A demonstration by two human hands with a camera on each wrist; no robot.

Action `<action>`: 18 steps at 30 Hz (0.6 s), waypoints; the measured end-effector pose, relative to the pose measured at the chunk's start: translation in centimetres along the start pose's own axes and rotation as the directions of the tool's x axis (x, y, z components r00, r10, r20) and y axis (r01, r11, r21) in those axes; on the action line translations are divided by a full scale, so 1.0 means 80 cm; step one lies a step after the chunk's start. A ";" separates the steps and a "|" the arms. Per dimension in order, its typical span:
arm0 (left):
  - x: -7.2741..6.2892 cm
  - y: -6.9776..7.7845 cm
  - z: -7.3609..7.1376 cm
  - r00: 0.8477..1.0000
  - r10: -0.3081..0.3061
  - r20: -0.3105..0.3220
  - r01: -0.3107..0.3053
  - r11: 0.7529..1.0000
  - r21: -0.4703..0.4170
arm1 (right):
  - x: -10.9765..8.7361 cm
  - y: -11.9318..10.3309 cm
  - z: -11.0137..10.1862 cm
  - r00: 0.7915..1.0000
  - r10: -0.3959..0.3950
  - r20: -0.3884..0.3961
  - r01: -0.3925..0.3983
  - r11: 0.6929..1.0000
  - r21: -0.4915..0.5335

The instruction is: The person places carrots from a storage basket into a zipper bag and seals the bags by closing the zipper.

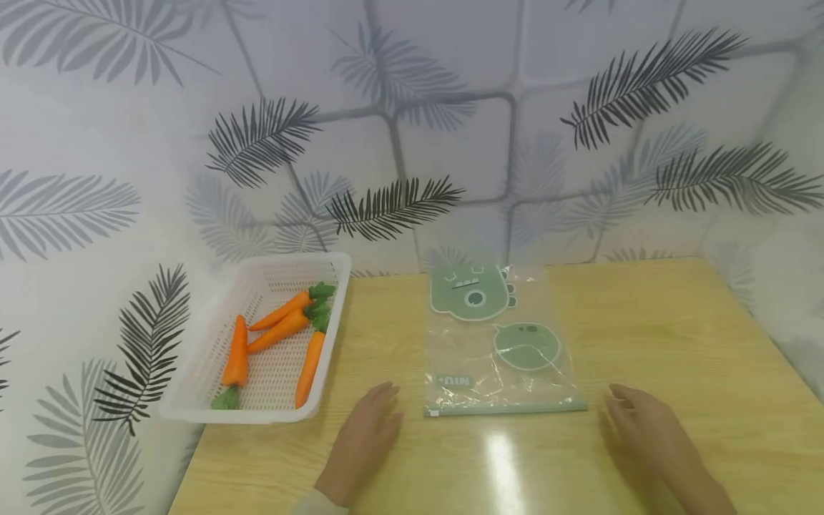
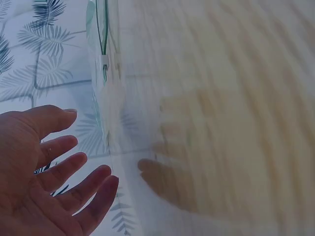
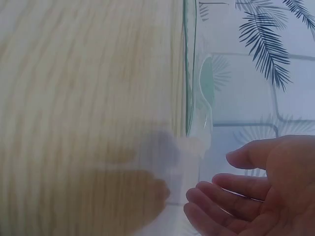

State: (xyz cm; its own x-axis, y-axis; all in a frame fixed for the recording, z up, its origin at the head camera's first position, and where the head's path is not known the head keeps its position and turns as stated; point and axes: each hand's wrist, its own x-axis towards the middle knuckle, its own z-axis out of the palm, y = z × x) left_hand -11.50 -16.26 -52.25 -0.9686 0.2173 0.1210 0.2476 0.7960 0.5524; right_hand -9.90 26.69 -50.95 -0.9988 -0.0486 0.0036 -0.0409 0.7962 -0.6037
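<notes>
A clear zip bag point(image 1: 463, 350) with green cartoon prints lies flat on the table, its green slider strip along the near edge and the white slider point(image 1: 434, 413) at the left end. My left hand point(image 1: 365, 436) is to the left of the bag, fingers loosely spread and holding nothing; the left wrist view shows the same hand point(image 2: 59, 172) with gaps between its fingers. On the other side, my right hand point(image 1: 653, 429) is just right of the strip's end, touching no object. Its fingers point(image 3: 216, 199) are slightly bent in the right wrist view.
A white plastic basket point(image 1: 273, 415) stands at the table's left, holding several orange carrots point(image 1: 277, 332) with green tops. Behind the wooden table point(image 1: 676, 329) rises a wall point(image 1: 450, 157) patterned with leaves. Light glares off the tabletop between the hands.
</notes>
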 end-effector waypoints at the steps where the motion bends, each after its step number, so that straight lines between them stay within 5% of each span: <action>1: 0.001 0.001 0.002 1.000 0.006 0.005 -0.006 1.000 -0.025 | 0.002 0.000 0.002 1.000 -0.003 0.005 0.002 1.000 0.015; 6: 0.012 0.008 0.011 0.999 0.038 0.001 -0.038 0.986 -0.160 | 0.008 0.000 0.008 0.999 0.017 0.032 -0.017 1.000 0.024; 13: 0.022 0.011 0.030 0.999 -0.045 0.003 0.044 0.962 -0.271 | 0.013 -0.012 0.011 0.998 0.034 0.044 -0.036 0.999 0.024; 18: 0.028 0.017 0.040 0.999 -0.051 0.017 0.053 0.925 -0.376 | 0.017 -0.018 0.017 0.999 0.014 0.031 -0.015 0.999 0.036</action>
State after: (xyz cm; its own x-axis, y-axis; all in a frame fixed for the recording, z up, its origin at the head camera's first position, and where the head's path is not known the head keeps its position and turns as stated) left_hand -13.27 -12.85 -53.87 -0.9793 0.1862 0.0788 0.1684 0.5354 0.8276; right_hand -11.17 24.66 -51.19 -0.9980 -0.0564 -0.0293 -0.0252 0.7747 -0.6318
